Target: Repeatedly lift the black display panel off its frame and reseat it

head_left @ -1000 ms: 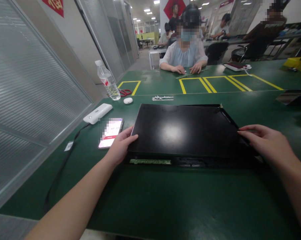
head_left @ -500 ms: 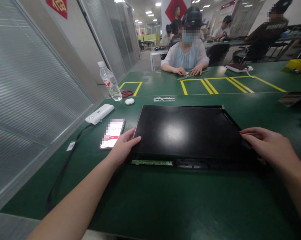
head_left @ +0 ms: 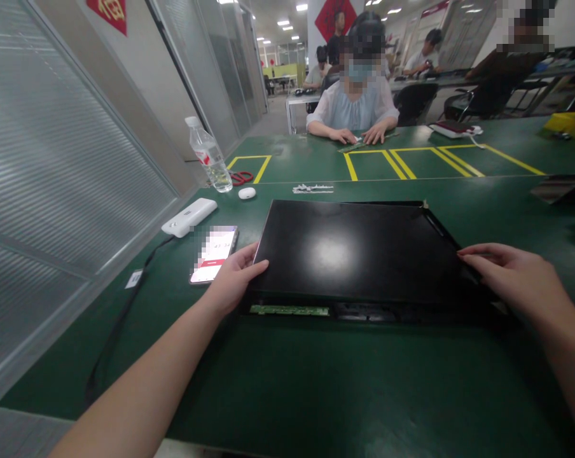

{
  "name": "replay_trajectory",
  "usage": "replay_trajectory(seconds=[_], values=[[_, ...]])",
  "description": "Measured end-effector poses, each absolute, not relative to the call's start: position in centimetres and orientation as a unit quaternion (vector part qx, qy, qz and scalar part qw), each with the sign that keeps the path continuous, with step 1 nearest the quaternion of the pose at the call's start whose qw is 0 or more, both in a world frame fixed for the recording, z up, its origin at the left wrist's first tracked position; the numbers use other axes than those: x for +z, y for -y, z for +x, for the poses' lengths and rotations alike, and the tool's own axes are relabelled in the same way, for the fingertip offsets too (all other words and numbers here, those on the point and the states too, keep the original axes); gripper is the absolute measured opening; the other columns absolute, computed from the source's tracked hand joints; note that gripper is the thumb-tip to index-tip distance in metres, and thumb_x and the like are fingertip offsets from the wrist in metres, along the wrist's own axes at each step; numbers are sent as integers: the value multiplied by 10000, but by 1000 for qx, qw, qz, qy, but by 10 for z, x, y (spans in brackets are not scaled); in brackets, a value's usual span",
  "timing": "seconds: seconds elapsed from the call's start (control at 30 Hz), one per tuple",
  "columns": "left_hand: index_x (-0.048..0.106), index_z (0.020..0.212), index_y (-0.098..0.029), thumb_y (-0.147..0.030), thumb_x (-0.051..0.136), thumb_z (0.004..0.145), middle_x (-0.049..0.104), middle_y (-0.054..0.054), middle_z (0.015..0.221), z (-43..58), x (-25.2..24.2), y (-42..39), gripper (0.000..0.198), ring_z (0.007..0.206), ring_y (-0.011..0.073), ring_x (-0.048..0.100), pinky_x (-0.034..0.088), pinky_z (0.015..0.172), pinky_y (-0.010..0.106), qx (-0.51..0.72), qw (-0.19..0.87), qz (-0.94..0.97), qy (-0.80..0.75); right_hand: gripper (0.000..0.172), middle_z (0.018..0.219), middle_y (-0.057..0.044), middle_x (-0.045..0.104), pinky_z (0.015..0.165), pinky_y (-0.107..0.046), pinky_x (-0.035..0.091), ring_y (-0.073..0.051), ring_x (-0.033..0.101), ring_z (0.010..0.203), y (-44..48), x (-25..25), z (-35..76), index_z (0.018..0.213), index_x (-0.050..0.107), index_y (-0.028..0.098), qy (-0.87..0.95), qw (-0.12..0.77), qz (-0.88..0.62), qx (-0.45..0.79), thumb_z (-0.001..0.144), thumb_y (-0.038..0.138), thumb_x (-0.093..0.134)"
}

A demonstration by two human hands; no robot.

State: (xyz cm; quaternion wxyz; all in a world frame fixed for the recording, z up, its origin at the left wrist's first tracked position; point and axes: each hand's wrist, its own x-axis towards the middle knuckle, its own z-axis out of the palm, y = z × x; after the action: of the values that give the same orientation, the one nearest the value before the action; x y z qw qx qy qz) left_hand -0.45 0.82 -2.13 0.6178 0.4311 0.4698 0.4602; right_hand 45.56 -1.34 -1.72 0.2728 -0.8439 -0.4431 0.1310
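Observation:
A glossy black screen panel lies slightly askew over a black frame on the green table. Its left edge is gripped by my left hand, thumb on top and fingers beneath, partly hidden. On the other side, my right hand pinches the right edge, where panel and frame meet; which of the two its fingertips hold, I cannot tell. Along the near side of the frame a green circuit strip shows.
Left of the panel are a lit phone, a white power bank with a black strap, a white earbud case, red-handled scissors and a water bottle. Thin white scraps lie behind. A person works opposite.
Almost nothing differs. Both hands keep their places at the panel's edges, and the view has shifted very slightly.

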Motion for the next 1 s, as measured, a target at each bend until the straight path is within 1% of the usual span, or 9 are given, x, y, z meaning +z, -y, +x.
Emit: replay_trajectory(seconds=[0.1,0.23,0.4,0.67,0.8,1.0], values=[[692,1342,-152,-246,888,728,784,128,1222,-4,-22,-8,652,1105,321,744,574,969,414,458,616,440,-466,372,745,-44,720,732,-402,474,-265,646,719,13,-14,453,803,760,266,441,259,-851,124,577,510,595],[681,1352,-142,-263,902,720,777,137,1238,-4,-23,-8,680,1122,318,738,572,968,397,458,615,445,-462,365,731,-44,715,697,-387,473,-257,637,691,12,-18,455,794,754,265,459,263,-842,110,596,522,588],[671,1363,-135,-268,911,713,780,141,1226,-5,-24,-9,705,1117,316,740,571,974,393,461,614,445,-461,382,713,-44,723,674,-398,476,-272,649,680,12,-21,459,769,760,272,468,274,-834,106,575,552,586],[675,1362,-145,-226,908,701,783,141,1212,-3,-21,-8,705,1090,317,751,591,942,406,469,616,429,-466,364,711,-43,719,686,-408,463,-282,651,702,14,-12,452,745,746,282,456,262,-842,120,552,537,572],[679,1354,-133,-224,914,692,779,152,1219,-3,-21,-8,709,1119,322,740,581,972,408,471,616,428,-464,381,724,-43,731,717,-427,468,-297,657,722,13,-15,456,738,755,294,459,263,-841,114,535,558,570],[661,1382,-132,-229,923,678,771,157,1241,-4,-23,-9,757,1151,331,727,571,997,414,471,619,430,-459,380,724,-39,711,717,-419,455,-285,639,723,15,-11,450,756,747,296,439,252,-854,125,536,548,567]])
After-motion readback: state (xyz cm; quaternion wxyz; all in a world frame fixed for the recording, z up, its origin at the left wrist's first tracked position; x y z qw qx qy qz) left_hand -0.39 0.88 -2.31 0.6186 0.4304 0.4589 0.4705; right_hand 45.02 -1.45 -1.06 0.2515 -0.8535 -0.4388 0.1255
